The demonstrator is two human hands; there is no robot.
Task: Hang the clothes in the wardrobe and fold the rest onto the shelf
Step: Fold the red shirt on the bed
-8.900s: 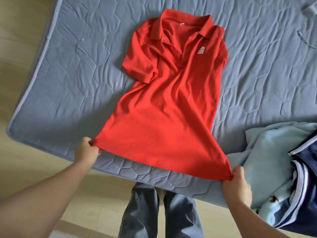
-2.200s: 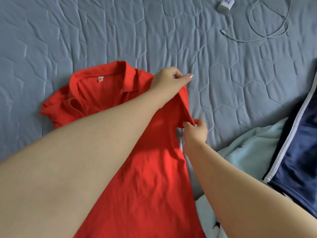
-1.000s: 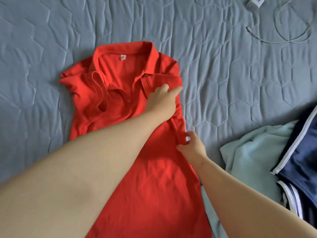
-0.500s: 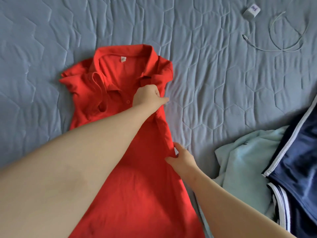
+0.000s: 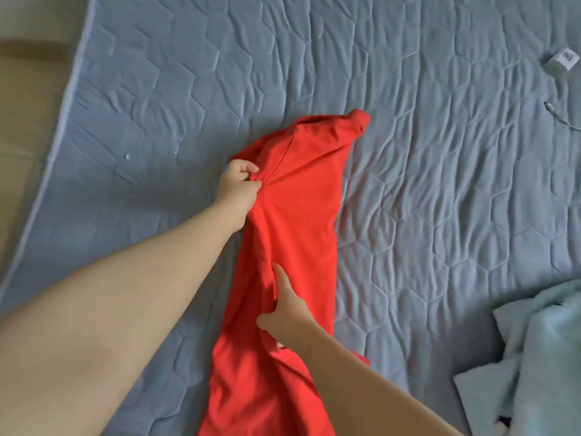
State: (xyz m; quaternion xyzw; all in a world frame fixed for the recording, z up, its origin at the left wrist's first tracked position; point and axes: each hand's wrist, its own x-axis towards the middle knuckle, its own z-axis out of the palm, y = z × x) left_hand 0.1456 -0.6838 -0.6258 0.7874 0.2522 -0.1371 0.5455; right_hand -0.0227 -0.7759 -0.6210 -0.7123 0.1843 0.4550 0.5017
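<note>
the shirt (image 5: 301,215) lies on the mattress (image 5: 440,215), folded narrow; the left hand (image 5: 239,184) pinches bunched cloth near its top; the right hand (image 5: 284,313) grips the fold's edge lower down. uneven pulling could skew the fold and leave creases.

- Left hand (image 5: 239,184): arm reaches in from the near left, fingers curled tight, bunching the red shirt (image 5: 301,215).
- Right hand (image 5: 284,313): nearer, thumb pointing far, fingers tucked under a shirt fold.

I see bed (image 5: 440,215): blue-grey quilted cover, hexagon stitching, creased | floor (image 5: 25,121): pale beige, far left | light: soft, even
</note>
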